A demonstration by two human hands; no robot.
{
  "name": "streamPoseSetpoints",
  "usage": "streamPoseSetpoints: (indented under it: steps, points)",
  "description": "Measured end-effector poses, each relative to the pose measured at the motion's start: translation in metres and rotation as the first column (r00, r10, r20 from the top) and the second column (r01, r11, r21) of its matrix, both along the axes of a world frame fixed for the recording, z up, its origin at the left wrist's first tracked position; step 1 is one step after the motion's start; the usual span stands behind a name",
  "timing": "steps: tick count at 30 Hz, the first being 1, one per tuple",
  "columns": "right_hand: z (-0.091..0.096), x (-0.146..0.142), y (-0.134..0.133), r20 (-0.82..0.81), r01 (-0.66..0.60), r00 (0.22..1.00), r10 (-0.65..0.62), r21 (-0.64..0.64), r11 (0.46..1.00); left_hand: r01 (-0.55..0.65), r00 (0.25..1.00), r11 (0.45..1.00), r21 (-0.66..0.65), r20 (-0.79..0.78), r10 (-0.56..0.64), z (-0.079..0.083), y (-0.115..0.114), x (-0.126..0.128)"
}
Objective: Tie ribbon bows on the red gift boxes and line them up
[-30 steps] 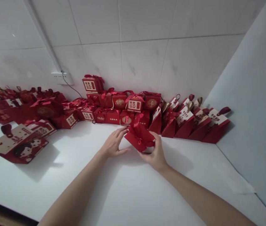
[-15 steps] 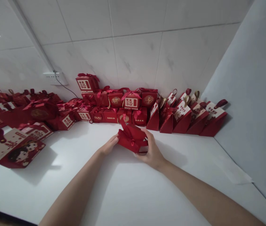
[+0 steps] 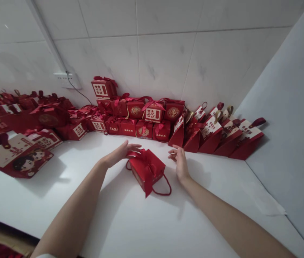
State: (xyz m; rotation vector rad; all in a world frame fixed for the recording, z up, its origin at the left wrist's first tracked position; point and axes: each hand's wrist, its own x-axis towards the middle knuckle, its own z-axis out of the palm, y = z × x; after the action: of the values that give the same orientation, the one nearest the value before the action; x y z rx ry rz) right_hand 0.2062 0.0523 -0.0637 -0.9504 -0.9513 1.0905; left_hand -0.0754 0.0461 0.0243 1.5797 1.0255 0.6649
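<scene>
Bright red box [image 3: 157, 163], red ribbon [image 3: 148, 184], dark red cord [image 3: 163, 194]; white table [image 3: 141, 225]; grey-veined pale wall tiles [image 3: 162, 64]

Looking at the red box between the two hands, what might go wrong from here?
The cord handle of the red box loops out on the right hand's side; it might catch a finger and drag the box.

The left hand is close to the bow's ribbon, so a careless pull could loosen it.

Behind, one box sits alone atop the stack; a bump might topple it.

Perhaps a workroom: tiled wall [image 3: 165, 64], rows of red gift boxes [image 3: 153, 113].
</scene>
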Motion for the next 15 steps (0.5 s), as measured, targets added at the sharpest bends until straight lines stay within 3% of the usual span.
streamPoseSetpoints:
  steps: [2, 4, 7, 9, 11, 13, 15]
  points:
    - [0.0, -0.002, -0.001, 0.006, -0.04, 0.999, 0.04, -0.012, 0.999, 0.178, 0.984, 0.984, 0.015, -0.027, -0.178, 0.024, -0.015, -0.003]
    - [0.0, -0.002, -0.002, 0.013, -0.062, 0.998, 0.062, -0.014, 0.998, 0.205, 0.973, 0.973, 0.103, -0.132, -0.191, 0.043, -0.031, 0.0]
    - [0.0, -0.002, -0.004, 0.025, -0.082, 0.996, 0.083, -0.02, 0.996, 0.092, 0.946, 0.942, 0.322, -0.325, 0.019, 0.052, -0.05, 0.018]
    - [0.0, -0.002, -0.005, 0.035, -0.093, 0.995, 0.094, -0.024, 0.995, 0.077, 0.89, 0.885, 0.458, -0.432, 0.146, 0.046, -0.055, 0.035]
    - [-0.002, -0.002, -0.005, 0.046, -0.101, 0.994, 0.102, -0.026, 0.995, 0.099, 0.852, 0.848, 0.52, -0.485, 0.198, 0.035, -0.049, 0.051]
    - [-0.004, -0.002, -0.004, 0.055, -0.106, 0.993, 0.107, -0.027, 0.994, 0.163, 0.806, 0.868, 0.468, -0.57, 0.156, 0.031, -0.035, 0.064]
    - [-0.006, -0.002, -0.004, 0.061, -0.109, 0.992, 0.11, -0.026, 0.994, 0.24, 0.651, 0.925, 0.294, -0.756, 0.071, 0.038, -0.017, 0.073]
